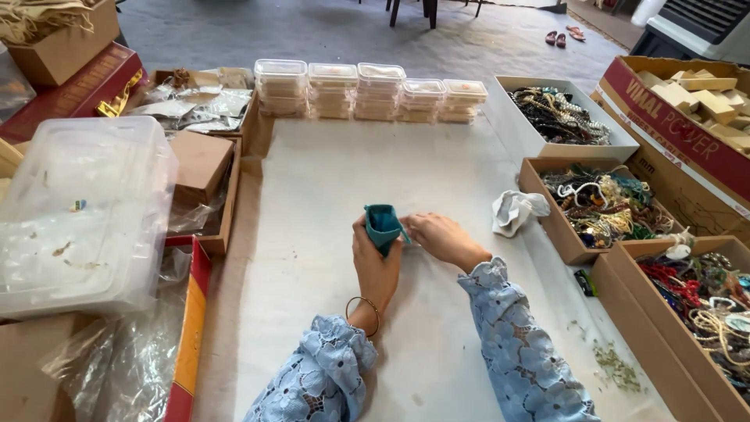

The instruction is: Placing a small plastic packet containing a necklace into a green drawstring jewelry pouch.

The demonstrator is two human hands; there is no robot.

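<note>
Head view is showing a pale sheet (328,180) covering the bench — the left hand (375,270) is gripping a teal pouch (383,225) above it, the right hand (441,237) pinching its edge; bead boxes (601,205) are lining the right side, grey carpet (312,31) lying beyond.

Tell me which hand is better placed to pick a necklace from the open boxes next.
Probably the right hand: it only touches the teal pouch and lies nearer the jewellery boxes, while the left hand grips the pouch.

I see a pouch (383,225) in my left hand (375,266) at mid-sheet, stacked lidded tubs (367,90) behind it, open boxes of beads (601,207) to its right.
</note>
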